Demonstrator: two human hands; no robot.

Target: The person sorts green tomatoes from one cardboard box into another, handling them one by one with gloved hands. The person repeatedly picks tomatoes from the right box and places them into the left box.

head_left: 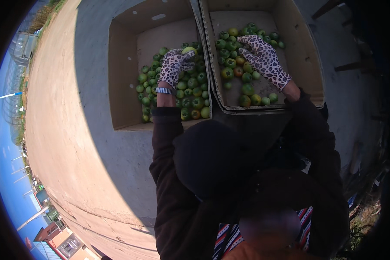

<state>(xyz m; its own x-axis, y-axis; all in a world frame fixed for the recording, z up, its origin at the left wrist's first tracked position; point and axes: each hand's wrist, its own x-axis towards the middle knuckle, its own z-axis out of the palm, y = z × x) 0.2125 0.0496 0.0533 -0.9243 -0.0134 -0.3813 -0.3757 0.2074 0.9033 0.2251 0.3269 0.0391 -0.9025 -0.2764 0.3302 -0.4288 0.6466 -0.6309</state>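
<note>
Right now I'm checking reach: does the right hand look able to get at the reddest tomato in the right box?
Probably yes: the right hand is over that box, close to the reddest tomato, and nothing covers it.

A sharp shadow (102,143) crosses the sunlit pale ground (60,117) beneath blue sky (5,125).

This is an outdoor yard or roadside, apparently on a farm: concrete ground (58,108) lies half in hard sunlight, half in shade, under blue sky (4,149). Past its left edge run what look like arched greenhouse frames (14,108); beyond its lower left corner stand a pole (32,218) and a low building (69,248). Boxed green tomatoes (188,86) suit a farm.
</note>
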